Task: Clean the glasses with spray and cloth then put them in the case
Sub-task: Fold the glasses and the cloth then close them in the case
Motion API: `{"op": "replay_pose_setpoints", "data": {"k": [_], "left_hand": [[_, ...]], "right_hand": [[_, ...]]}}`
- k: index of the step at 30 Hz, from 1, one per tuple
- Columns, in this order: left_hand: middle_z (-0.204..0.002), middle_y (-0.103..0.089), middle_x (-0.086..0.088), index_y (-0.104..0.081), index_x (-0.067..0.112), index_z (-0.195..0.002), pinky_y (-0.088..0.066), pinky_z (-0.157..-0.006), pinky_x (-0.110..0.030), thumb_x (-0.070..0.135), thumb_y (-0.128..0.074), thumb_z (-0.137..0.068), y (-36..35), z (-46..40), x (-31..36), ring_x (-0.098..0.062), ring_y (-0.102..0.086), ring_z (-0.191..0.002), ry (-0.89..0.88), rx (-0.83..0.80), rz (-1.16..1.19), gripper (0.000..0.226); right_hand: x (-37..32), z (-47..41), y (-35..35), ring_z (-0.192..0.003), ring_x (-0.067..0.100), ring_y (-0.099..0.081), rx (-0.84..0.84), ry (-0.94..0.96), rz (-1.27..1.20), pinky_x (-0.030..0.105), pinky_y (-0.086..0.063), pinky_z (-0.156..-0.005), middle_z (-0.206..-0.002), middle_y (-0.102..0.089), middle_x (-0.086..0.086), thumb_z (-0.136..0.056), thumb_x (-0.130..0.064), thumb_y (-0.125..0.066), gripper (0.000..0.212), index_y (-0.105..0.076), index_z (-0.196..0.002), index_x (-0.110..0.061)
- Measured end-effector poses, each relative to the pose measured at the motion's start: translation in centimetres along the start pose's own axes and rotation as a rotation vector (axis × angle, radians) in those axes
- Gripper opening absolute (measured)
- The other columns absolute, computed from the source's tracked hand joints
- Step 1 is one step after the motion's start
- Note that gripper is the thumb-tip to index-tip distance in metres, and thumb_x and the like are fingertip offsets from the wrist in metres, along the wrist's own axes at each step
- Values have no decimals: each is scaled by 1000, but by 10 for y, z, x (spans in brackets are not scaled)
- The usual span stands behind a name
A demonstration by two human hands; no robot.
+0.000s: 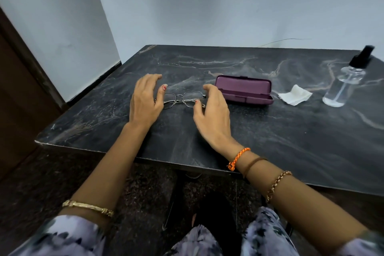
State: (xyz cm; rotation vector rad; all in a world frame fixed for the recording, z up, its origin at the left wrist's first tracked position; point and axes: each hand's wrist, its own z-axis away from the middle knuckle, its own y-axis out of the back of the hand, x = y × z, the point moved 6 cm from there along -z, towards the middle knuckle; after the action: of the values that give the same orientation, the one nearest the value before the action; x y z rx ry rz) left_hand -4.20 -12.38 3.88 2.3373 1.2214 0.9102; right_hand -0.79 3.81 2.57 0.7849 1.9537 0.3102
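Thin metal glasses [182,98] lie on the table [270,141], lenses toward the far wall, approx. centre-left of the top. Your hands sit at either end of the frame. Left hand [145,100] is at the left end, fingers spread and curled, thumb tip close by the left lens rim; can't tell if it's actually touching. Right hand [212,110] is at the right end, fingers apart and arched over the hinge area, thumb near the lower rim of the right lens. Neither hand is clamped on the frame; both look loose and spread.

Just right of your right hand: the purple case [244,90], lid closed, long side toward you, close behind the fingers w/ only a small gap. Further right, a white cloth [295,94], crumpled, lying flat on the top, apart from the case. Beyond that, near the right edge, the clear spray [347,83] bottle stands upright w/ a black nozzle, some liquid inside.

The table is dark marble-look w/ pale veins, set into a corner of pale walls. On your right wrist: an orange band [238,158], a brown one and a chain. On your left forearm: a gold bangle [88,207]. Patterned sleeves show at the bottom.
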Motion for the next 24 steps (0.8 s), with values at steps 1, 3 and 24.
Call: {"op": "replay_pose_setpoints", "data": {"k": [1,3,24], "left_hand": [[-114,-59,-21,-58,-3,-113,-44,-90,-41,13,-56,-89,0,1,5,-38,-48,-114,-49,-22,-44,28],[-125,-53,-19,-56,3,-119,-39,-94,-47,27,-53,-89,-4,4,16,-40,-38,-123,-135,-109,-137,38],[-98,-67,-9,-65,5,-104,-44,-76,-36,30,-47,-82,-89,-17,151,-27,-59,-91,-202,-105,145,38]], "right_hand": [[-5,4,5,-116,23,-46,20,64,60,24,-31,-95,-123,-53,10,-86,-13,-50,39,-43,-124,-6],[-13,10,14,-121,26,-44,64,167,208,35,-31,-103,-127,-51,11,-83,-16,-52,41,-46,-123,-6],[139,-50,150,-111,29,-44,229,-140,264,15,-26,-79,-114,-50,16,-83,-8,-53,19,-59,-99,-2]]}}
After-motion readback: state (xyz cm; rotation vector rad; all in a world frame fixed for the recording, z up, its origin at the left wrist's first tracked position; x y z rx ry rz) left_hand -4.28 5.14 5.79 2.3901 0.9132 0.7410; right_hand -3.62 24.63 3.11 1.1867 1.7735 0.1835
